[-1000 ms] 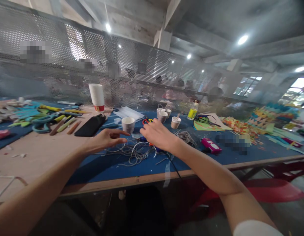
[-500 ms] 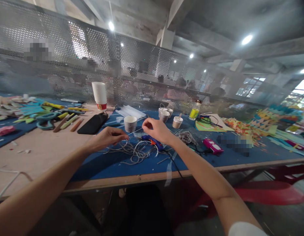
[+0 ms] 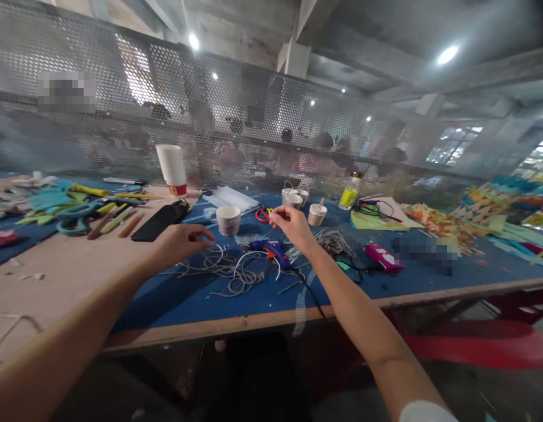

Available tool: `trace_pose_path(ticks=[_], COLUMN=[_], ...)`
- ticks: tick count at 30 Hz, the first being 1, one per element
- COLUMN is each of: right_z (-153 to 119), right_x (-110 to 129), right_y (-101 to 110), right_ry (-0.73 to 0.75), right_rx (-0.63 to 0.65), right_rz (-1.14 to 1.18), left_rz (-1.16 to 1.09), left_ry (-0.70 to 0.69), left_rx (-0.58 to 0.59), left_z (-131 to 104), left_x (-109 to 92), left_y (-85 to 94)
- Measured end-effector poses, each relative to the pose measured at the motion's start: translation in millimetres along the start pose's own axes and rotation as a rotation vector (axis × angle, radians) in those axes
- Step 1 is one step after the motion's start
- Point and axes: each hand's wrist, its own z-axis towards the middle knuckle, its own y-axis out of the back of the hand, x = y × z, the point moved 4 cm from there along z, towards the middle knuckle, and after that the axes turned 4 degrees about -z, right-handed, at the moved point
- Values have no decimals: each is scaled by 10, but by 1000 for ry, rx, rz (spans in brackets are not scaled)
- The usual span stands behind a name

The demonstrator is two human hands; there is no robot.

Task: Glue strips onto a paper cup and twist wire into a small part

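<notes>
My left hand [image 3: 181,245] hovers over the blue mat, left of a patterned paper cup [image 3: 228,221], its fingers curled with thumb and fingertips near each other. To the right of that cup, my right hand [image 3: 293,225] is in a pinch; whatever its fingertips hold is too small to make out. Just beyond the right fingertips lie red-handled scissors [image 3: 263,215]. Between and below the hands are a blue glue gun [image 3: 271,251] and a loose tangle of grey cord [image 3: 240,274].
A stack of white cups [image 3: 171,167] and a black phone [image 3: 160,221] stand and lie at left. Small cups [image 3: 293,198], a yellow-labelled bottle [image 3: 349,192] and a magenta box [image 3: 383,258] are at right. A perforated metal screen [image 3: 254,99] rises behind the table.
My hands have moved apart, the left one to the left and the right one slightly right. The red-handled scissors have come into view. The camera view has shifted slightly.
</notes>
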Motion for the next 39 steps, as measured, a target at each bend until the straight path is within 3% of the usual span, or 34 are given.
trace_pose_path(ticks=[4, 9, 11, 18, 27, 32, 35, 39], right_z=[-4, -43, -53, -76, -101, -102, -105, -109], right_x=[-114, -121, -114, -93, -112, -89, -62, -47], right_y=[-13, -74, -73, -70, -59, -42, -51, -76], right_ry=[-27, -22, -27, -14, -8, -11, -20, -17], right_rx=[-14, 28, 33, 44, 51, 42, 49, 60], right_rz=[44, -13, -17, -5, -5, 7, 10, -6], left_rz=[68, 274, 367, 556, 628, 694, 660, 515], left_ry=[-34, -5, -11, 18, -60, 16, 79, 63], left_rx=[77, 426, 455, 460, 451, 348, 297, 194], left_z=[-19, -166, -215, -237, -182, -191, -173, -69], left_x=[-63, -304, -392, -532, -363, -287, -220, -212], left_y=[-62, -243, -263, -251, -357, -215, -75, 29])
